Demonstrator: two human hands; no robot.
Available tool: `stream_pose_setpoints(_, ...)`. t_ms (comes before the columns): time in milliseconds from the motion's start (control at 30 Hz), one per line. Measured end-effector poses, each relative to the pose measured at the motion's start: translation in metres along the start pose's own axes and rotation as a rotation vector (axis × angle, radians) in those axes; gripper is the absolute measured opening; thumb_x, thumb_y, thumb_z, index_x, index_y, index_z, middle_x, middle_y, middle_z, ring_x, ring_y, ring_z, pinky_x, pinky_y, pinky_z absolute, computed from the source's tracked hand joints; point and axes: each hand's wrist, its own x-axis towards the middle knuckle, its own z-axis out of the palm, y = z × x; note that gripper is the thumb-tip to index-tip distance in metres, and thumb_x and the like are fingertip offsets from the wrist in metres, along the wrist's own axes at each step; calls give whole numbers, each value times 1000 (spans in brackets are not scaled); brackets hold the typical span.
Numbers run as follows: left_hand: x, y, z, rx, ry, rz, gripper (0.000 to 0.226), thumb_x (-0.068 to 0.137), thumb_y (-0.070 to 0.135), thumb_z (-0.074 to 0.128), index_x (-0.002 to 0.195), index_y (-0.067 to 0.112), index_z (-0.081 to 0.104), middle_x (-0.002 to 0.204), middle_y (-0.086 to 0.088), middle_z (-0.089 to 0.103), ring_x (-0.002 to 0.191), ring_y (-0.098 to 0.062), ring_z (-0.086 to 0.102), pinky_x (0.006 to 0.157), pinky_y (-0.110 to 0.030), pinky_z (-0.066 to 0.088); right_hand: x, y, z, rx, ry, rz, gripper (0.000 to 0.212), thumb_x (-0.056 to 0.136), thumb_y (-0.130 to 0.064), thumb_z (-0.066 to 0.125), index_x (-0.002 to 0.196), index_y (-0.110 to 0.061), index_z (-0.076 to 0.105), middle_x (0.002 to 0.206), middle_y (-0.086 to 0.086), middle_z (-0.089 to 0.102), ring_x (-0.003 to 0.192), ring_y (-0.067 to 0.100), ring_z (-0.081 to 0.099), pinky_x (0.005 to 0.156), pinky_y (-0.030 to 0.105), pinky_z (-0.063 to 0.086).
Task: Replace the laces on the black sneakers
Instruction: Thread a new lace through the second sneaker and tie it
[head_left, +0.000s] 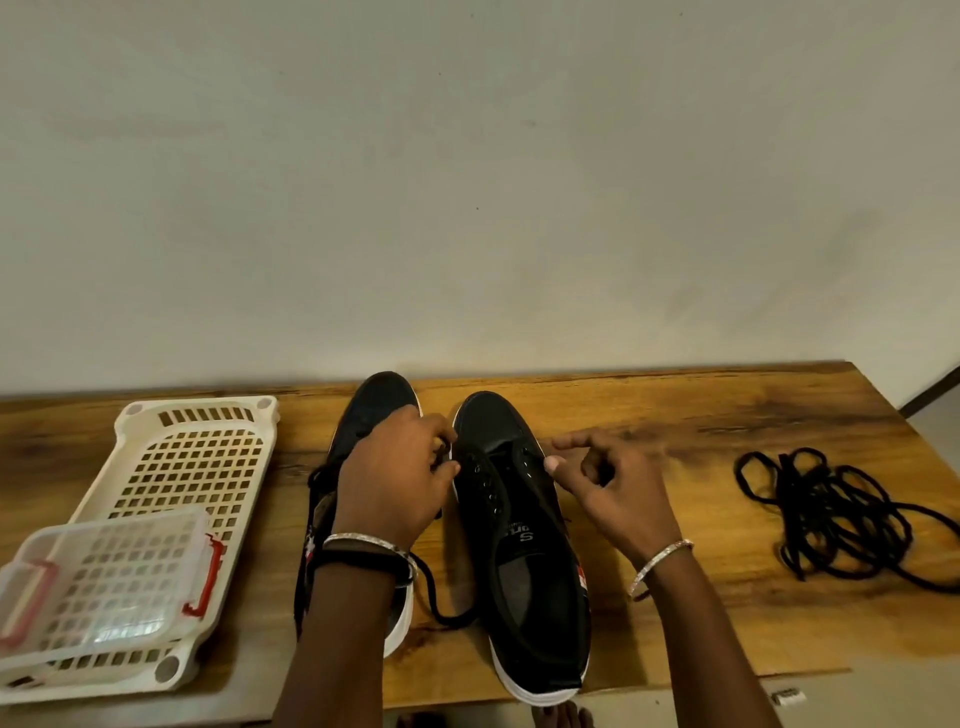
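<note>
Head view: our left hand and right hand each pinch black lace either side of the sneaker lying between them, toe pointing away.

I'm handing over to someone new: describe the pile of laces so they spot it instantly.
Find the wooden table against the wall. At its right end, beyond the right sneaker, the tangled black laces lie alone on the wood. Unlike the lace trailing beside that sneaker, this bundle is threaded through nothing.
</note>
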Motion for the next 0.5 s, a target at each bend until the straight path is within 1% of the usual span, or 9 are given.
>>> stream_pose_setpoints(67, -2, 5, 1, 62, -15, -32, 12, 91, 44, 66, 99, 35, 69, 97, 13, 46, 93, -12, 57, 69, -24, 42, 1, 4, 6, -103, -29, -40, 9, 85, -28, 78, 93, -31, 77, 54, -12, 46, 54, 4, 47, 59, 29, 42)
stream_pose_setpoints(100, -3, 6, 3, 73, -10, -36, 12, 92, 45, 64, 96, 35, 69, 98, 13, 48, 94, -12, 58, 68, -25, 43, 2, 5, 7, -135, -29, -49, 8, 85, -28, 78, 93, -30, 78, 53, -12, 45, 55, 4, 48, 60, 29, 43)
stream_pose_setpoints(167, -3, 9, 5, 87, 15, -31, 14, 96, 45, 57, 96, 34, 67, 102, 13, 53, 91, -12, 60, 65, -24, 41, 2, 4, 8, -172, -15, -50, 5, 86, -24, 77, 88, -29, 78, 54, -12, 47, 58, 4, 49, 58, 28, 40)
stream_pose_setpoints(200, -2, 10, 6, 83, 35, -33, 17, 98, 43, 52, 98, 32, 65, 101, 13, 56, 88, -11, 60, 62, -24, 39, 2, 4, 8, -182, -7, -47, 7, 86, -23, 77, 84, -30, 76, 55, -12, 51, 60, 4, 51, 60, 28, 40)
stream_pose_setpoints(233, -1, 12, 7, 69, 51, -45, 19, 100, 40, 47, 99, 29, 62, 97, 12, 58, 82, -11, 59, 59, -24, 36, 2, 5, 9, -188, 1, -41, 11, 86, -23, 77, 80, -31, 73, 58, -11, 55, 64, 6, 53, 62, 30, 43)
stream_pose_setpoints(300, 0, 15, 8, 40, 56, -82, 22, 101, 36, 38, 98, 24, 56, 82, 8, 57, 69, -12, 53, 52, -26, 30, 3, 8, 11, -221, 15, -14, 13, 87, -28, 75, 76, -32, 69, 72, -11, 60, 75, 11, 57, 74, 40, 50)
stream_pose_setpoints(367, 2, 16, 10, 53, 40, -98, 23, 103, 34, 32, 99, 20, 50, 72, 6, 54, 60, -11, 49, 48, -26, 25, 3, 9, 12, -272, 18, 5, 14, 90, -33, 71, 78, -35, 64, 85, -13, 58, 87, 14, 56, 84, 46, 49)
stream_pose_setpoints(433, 3, 15, 14, 72, 42, -103, 26, 104, 36, 27, 103, 20, 47, 71, 7, 59, 58, -12, 53, 46, -26, 27, 1, 8, 14, -312, 8, 4, 12, 94, -34, 65, 84, -36, 60, 93, -14, 53, 96, 13, 52, 88, 43, 43)
stream_pose_setpoints(500, 5, 13, 17, 34, 70, -119, 30, 103, 39, 24, 105, 20, 47, 76, 7, 67, 61, -15, 60, 47, -27, 33, 0, 6, 14, -304, -8, 1, 12, 96, -35, 63, 86, -37, 57, 96, -15, 52, 97, 10, 49, 89, 40, 38)
